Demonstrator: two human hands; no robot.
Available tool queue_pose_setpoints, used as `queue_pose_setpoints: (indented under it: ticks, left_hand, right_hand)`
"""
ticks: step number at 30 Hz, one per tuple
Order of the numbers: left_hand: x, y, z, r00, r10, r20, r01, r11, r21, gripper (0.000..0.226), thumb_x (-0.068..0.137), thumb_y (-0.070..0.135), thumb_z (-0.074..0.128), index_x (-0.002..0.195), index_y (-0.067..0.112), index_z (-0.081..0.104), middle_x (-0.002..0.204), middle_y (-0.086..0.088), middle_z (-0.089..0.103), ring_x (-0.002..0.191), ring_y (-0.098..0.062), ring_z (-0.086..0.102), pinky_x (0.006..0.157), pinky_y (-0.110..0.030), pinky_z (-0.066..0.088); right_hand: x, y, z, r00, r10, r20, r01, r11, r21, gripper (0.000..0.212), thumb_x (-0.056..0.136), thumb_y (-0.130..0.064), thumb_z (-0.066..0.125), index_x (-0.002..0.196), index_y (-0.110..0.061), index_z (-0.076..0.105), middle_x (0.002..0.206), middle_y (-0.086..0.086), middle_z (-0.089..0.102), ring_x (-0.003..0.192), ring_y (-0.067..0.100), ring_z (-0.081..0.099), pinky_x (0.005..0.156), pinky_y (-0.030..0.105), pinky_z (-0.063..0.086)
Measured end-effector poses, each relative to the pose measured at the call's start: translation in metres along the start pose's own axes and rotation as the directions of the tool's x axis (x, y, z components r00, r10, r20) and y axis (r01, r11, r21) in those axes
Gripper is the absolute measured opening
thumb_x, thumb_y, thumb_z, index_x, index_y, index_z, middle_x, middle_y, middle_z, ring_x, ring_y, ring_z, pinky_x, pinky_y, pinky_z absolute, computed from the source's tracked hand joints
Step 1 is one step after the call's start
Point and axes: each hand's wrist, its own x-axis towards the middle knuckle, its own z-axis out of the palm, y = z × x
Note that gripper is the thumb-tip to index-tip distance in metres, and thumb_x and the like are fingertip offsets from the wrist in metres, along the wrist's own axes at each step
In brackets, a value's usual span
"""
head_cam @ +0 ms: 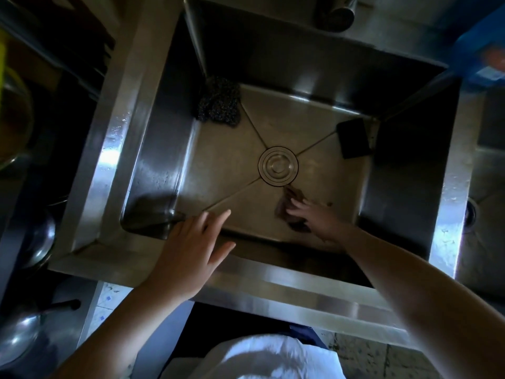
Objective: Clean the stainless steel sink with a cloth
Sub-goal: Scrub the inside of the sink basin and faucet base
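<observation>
A deep stainless steel sink [153, 165] fills the head view, with a round drain cover [278, 164] in the middle of its floor. My right hand [314, 217] reaches down inside and presses a dark brown cloth [292, 198] flat against the sink floor, just below and right of the drain. The cloth is partly hidden under my fingers. My left hand [191, 247] rests with fingers spread on the sink's near rim, holding nothing.
A steel-wool scourer [218, 103] lies in the far left corner of the sink floor. A dark sponge [354, 138] leans at the right wall. A faucet [338, 12] stands at the back, a second basin [486, 187] at right, pots [21, 332] at left.
</observation>
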Motion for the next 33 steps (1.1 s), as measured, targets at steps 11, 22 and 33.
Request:
queue_pose_setpoints:
  ticks: [11,22,33]
  left_hand:
    - [-0.005,-0.016,-0.001,0.997,-0.080,-0.016,0.080,0.997,-0.017,0.059,0.090,0.049,0.029,0.133,0.015,0.051,0.105,-0.007,0.058,0.092,-0.031,0.058,0.077,-0.040,0.046]
    - [-0.006,-0.057,-0.015,0.968,-0.198,-0.156,0.190,0.980,-0.066,0.055,0.090,0.043,0.034,0.129,0.008,0.054,0.137,-0.018,0.046,0.121,-0.039,0.048,0.098,-0.050,0.040]
    - [0.030,-0.095,-0.047,0.951,-0.126,-0.284,0.135,0.991,0.012,0.048,0.094,0.035,0.040,0.131,0.007,0.050,0.145,-0.019,0.036,0.135,-0.035,0.031,0.110,-0.047,0.027]
  right_hand:
    - [0.014,-0.055,0.009,0.936,-0.291,0.198,0.332,0.916,-0.225,0.057,0.096,-0.009,0.042,0.145,-0.037,0.032,0.159,-0.010,0.008,0.147,0.030,0.008,0.118,0.053,0.012]
    - [0.098,-0.174,-0.009,0.884,-0.446,0.139,0.467,0.837,-0.286,0.047,0.098,-0.018,0.039,0.143,-0.032,0.038,0.158,-0.005,0.018,0.145,0.028,0.015,0.116,0.045,0.012]
    - [0.128,-0.222,-0.021,0.874,-0.486,0.010,0.453,0.809,-0.375,0.051,0.092,-0.031,0.050,0.142,-0.031,0.038,0.153,-0.003,0.027,0.140,0.028,0.022,0.111,0.049,0.020]
